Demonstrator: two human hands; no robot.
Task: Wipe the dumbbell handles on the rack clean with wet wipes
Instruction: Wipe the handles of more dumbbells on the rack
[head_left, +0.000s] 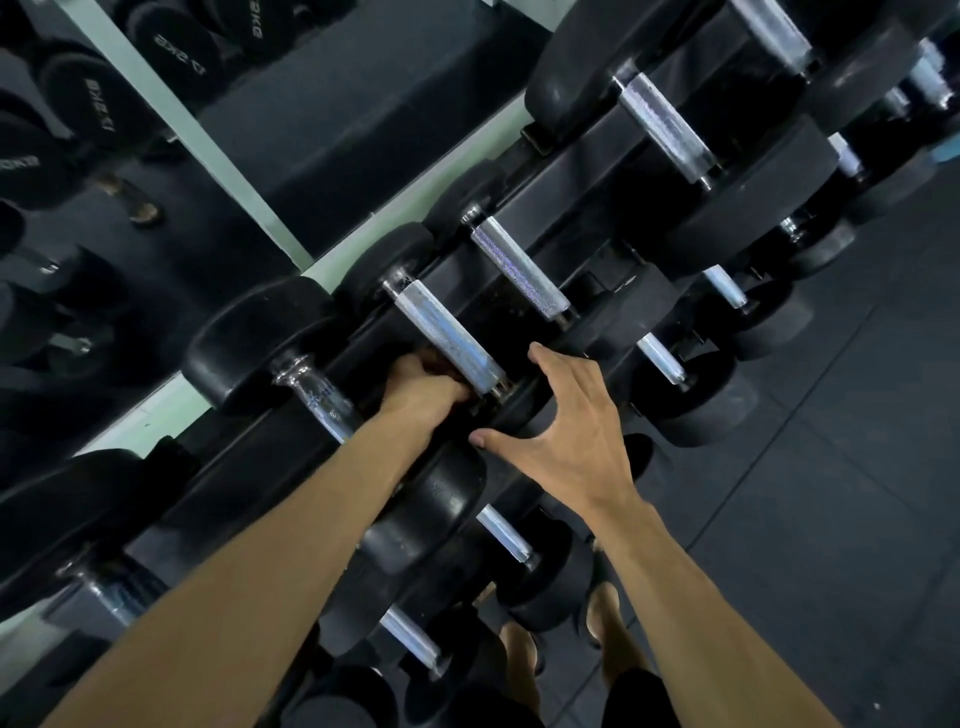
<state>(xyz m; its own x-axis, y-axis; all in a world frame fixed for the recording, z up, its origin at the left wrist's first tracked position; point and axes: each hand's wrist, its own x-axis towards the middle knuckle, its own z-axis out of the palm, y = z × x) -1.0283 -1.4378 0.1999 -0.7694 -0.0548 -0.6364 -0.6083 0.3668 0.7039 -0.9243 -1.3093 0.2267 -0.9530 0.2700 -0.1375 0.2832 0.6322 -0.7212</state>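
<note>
My hands at the dumbbell rack, reaching for one chrome handle.

My left hand (423, 387) curls its fingers at the near end of the knurled handle (448, 338) on the top tier of the rack (550, 208); I cannot tell whether a wipe is inside the grip. Just right of that handle, my right hand (566, 434) is spread wide, thumb and fingers apart, over the black dumbbell head (519, 410) at the handle's near end, holding nothing. More dumbbells sit on the tiers below it.
</note>
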